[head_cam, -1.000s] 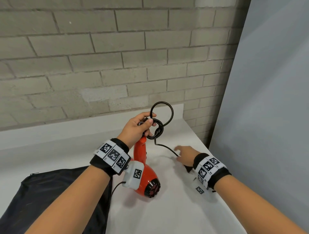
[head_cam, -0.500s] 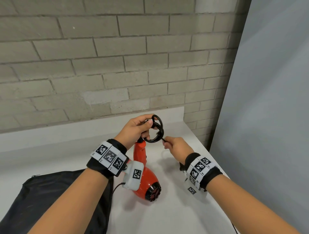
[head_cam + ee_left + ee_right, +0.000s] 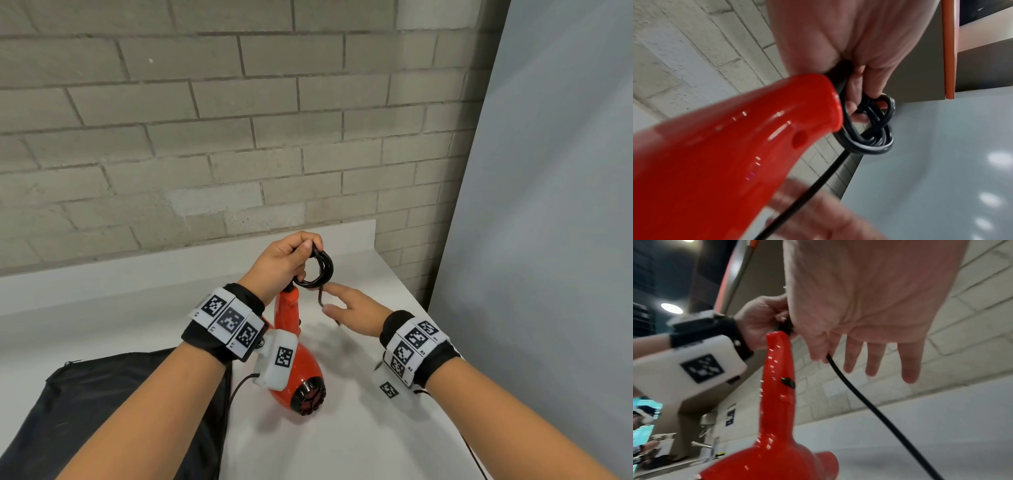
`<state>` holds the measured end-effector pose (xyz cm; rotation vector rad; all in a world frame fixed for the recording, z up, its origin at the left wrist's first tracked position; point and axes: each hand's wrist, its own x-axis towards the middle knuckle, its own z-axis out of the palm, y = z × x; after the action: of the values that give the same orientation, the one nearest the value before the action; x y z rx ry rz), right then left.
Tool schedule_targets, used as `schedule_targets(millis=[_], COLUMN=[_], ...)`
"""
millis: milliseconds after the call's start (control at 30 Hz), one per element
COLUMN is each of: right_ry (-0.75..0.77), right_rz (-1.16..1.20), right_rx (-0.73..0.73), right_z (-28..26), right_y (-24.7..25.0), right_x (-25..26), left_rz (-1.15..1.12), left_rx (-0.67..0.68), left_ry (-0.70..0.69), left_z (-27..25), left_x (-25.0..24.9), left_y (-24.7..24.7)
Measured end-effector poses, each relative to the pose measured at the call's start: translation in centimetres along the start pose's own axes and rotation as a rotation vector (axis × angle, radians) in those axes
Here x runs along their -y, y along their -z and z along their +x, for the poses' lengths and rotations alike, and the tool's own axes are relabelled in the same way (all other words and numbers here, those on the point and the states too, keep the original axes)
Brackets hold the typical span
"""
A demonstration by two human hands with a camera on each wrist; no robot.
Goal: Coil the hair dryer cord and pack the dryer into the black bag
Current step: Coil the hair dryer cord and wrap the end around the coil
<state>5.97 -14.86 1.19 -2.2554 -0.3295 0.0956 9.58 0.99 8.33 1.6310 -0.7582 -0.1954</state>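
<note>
Head view: the left hand holds a small bundle of cord loops pinched between thumb and fingers, just above the tip of the red hair dryer handle. The dryer stands head-down on the white desk, near the middle of it, its handle pointing up toward the back edge. The right hand is just beside the loops with fingers spread and relaxed, holding nothing tightly; a short stretch of loose cord hangs by its index finger. The black bag lies flat at the desk's front left corner, touching or nearly touching the dryer's left side.

Left wrist view: the left hand's fingers curl through several tight black loops at the handle end of the dryer, and one straight run of cord leaves the bundle downward.

Right wrist view: the right hand is wide, fingers extended, and the free cord passes beside its index finger and trails off toward the desk's right edge.

By my reading, the coiling step is under way, not finished. The next move calls for the right hand to take the loose cord further along and bring another loop up to the left hand. The bag comes afterwards.
</note>
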Motion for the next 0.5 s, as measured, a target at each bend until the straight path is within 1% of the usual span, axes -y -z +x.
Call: schedule_targets(millis=[67,133,267,300,367,433,500], right_ry=[0.047,0.028,0.005,0.009,0.036,0.09,0.165], right_rz=[0.058,0.078,0.007,0.01,0.002,0.006,0.007], right_rx=[-0.051,-0.138,-0.393,-0.446,-0.551,-0.637,-0.692], right_z=[0.1,0.4,1.1,1.2,1.3,1.1,0.8], right_y=[0.1,0.7,2.3,2.7,3.4,4.3,5.0], right_x=[1.0,1.4,0.9,0.8,0.9,1.7,3.0], left_rz=[-0.042,-0.075,0.044,0.08,0.194,0.309,0.394], left_rx=[-0.002,-0.03,-0.153,-0.147,-0.092,-0.037,0.012], left_ry=[0.005,0.022,0.045,0.046,0.05,0.05,0.068], left_z=[0.1,0.1,-0.1,-0.2,-0.2,-0.2,0.0], left_x=[0.0,0.1,0.5,0.5,0.4,0.1,-0.1], left_y=[0.0,0.0,-0.2,-0.2,-0.1,0.1,0.4])
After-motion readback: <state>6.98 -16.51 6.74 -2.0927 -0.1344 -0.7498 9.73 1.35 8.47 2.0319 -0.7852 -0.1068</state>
